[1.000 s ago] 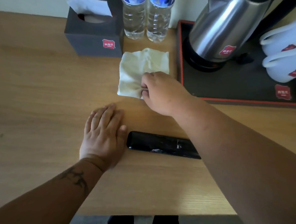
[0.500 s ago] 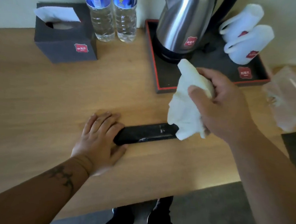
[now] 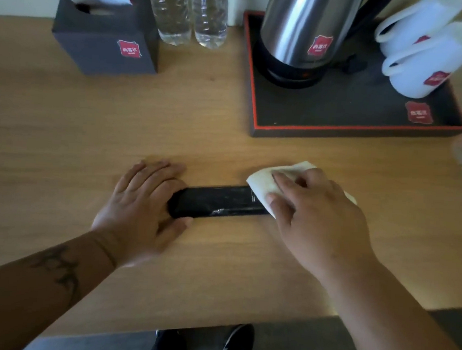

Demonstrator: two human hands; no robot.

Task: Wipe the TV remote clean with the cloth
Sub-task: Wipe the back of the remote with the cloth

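A black TV remote (image 3: 217,201) lies lengthwise on the wooden table (image 3: 63,135), with whitish smears on its top. My left hand (image 3: 140,204) grips its left end, fingers over the far side and thumb along the near side. My right hand (image 3: 319,219) holds a pale folded cloth (image 3: 262,182) down on the remote's right end. The cloth and hand hide that end. A corner of the cloth sticks out on the far side of my fingers.
A dark tissue box (image 3: 105,43) and two water bottles (image 3: 192,13) stand at the back. At the back right, a black tray with a red rim (image 3: 337,130) carries a steel kettle (image 3: 303,29) and white cups (image 3: 424,51). The table's front edge runs just below my forearms.
My right hand lifted the cloth from the table's back, carried it over and lowered it onto the remote's right end. My left hand slid onto the remote's left end and took hold.
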